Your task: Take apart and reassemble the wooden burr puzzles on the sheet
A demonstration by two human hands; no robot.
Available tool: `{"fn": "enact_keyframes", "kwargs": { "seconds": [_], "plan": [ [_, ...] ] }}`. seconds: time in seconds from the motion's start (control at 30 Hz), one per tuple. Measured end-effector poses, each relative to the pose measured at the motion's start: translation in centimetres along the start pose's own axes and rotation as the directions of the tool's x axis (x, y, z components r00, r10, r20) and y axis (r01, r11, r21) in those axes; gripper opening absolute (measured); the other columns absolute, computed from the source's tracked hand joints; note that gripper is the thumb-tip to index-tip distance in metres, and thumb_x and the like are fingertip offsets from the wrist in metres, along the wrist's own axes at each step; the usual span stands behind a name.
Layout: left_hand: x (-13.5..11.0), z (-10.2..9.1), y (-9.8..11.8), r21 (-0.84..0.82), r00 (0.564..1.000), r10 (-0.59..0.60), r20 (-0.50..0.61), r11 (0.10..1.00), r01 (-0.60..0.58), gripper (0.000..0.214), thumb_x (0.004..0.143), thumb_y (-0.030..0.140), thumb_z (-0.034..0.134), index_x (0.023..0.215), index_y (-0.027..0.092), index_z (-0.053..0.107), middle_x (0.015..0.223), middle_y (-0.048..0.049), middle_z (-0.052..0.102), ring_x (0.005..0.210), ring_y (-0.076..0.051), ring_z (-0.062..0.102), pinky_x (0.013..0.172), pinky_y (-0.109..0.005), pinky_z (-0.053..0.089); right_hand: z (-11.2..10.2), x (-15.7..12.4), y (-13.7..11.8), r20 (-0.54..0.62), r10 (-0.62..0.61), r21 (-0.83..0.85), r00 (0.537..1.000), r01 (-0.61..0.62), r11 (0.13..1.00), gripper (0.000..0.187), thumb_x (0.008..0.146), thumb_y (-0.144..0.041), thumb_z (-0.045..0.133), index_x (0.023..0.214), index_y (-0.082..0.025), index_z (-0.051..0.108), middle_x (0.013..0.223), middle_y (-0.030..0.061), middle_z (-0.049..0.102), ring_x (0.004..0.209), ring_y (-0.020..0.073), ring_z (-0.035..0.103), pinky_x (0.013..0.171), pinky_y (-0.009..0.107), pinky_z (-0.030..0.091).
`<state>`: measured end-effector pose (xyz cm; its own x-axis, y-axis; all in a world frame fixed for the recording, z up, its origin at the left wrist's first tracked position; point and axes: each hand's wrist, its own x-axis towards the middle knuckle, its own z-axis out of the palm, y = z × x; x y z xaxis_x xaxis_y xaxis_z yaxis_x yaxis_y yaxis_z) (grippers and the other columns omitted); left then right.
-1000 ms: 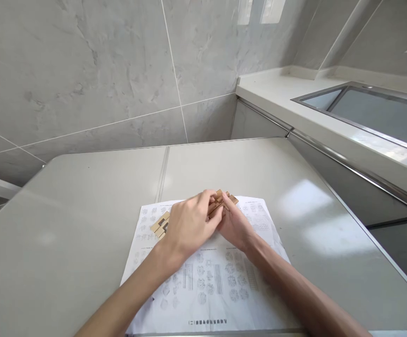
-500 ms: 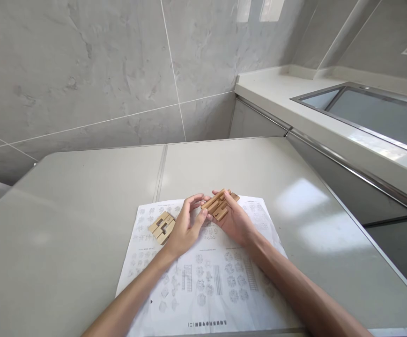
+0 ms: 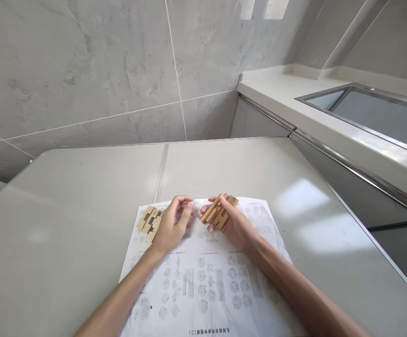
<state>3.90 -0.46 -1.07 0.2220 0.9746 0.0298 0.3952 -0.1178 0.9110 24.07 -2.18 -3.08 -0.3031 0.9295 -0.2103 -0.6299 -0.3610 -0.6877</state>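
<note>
My right hand (image 3: 236,227) is closed around a cluster of notched wooden puzzle pieces (image 3: 218,213), held just above a printed instruction sheet (image 3: 210,281). My left hand (image 3: 171,223) hovers a little to the left of that cluster, fingers loosely curled and apart, holding nothing. A second group of wooden puzzle pieces (image 3: 149,221) lies flat on the sheet's far left corner, right beside my left hand's knuckles.
The sheet lies on a pale grey table (image 3: 84,196) with a seam down its middle. A grey tiled wall (image 3: 101,70) stands behind. To the right runs a white countertop (image 3: 294,100) with a steel sink (image 3: 375,110).
My left hand has let go of the held cluster and drawn back to the left. My right hand keeps the pieces and has tilted them slightly.
</note>
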Motion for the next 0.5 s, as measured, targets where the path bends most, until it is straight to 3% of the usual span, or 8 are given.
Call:
{"fn": "enact_keyframes", "kwargs": {
  "seconds": [0.13, 0.23, 0.5],
  "plan": [
    [-1.0, 0.6, 1.1, 0.080, 0.989, -0.021, 0.147, 0.997, 0.009, 0.036, 0.107, 0.057, 0.051, 0.121, 0.025, 0.058, 0.086, -0.0025, 0.078, 0.077, -0.022, 0.074, 0.073, -0.034, 0.057, 0.5, -0.5, 0.1, 0.045, 0.009, -0.083, 0.999, -0.005, 0.997, 0.040, 0.101, -0.060, 0.068, 0.119, -0.024, 0.066, 0.105, 0.0078, 0.079, 0.094, 0.0266, 0.077, 0.065, 0.034, 0.062],
    [-1.6, 1.1, 1.7, 0.098, 0.969, -0.042, 0.245, 0.995, 0.019, 0.039, 0.106, 0.057, 0.052, 0.131, 0.027, 0.054, 0.081, 0.0003, 0.079, 0.073, -0.024, 0.075, 0.072, -0.036, 0.057, 0.9, -0.7, 0.0, 0.077, 0.016, -0.110, 0.997, -0.008, 0.994, 0.040, 0.102, -0.060, 0.066, 0.120, -0.024, 0.066, 0.104, 0.0069, 0.079, 0.091, 0.0260, 0.078, 0.069, 0.036, 0.063],
    [-1.5, 1.2, 1.8, -0.165, 0.939, -0.046, 0.341, 0.980, 0.108, 0.047, 0.112, 0.057, 0.040, 0.141, 0.022, 0.054, 0.080, -0.0018, 0.076, 0.060, -0.019, 0.066, 0.065, -0.032, 0.056, 0.2, -0.5, 0.2, 0.141, 0.057, -0.151, 0.988, -0.036, 0.988, 0.045, 0.105, -0.060, 0.060, 0.121, -0.019, 0.070, 0.085, 0.0075, 0.078, 0.076, 0.0257, 0.077, 0.067, 0.036, 0.059]
  ]
}}
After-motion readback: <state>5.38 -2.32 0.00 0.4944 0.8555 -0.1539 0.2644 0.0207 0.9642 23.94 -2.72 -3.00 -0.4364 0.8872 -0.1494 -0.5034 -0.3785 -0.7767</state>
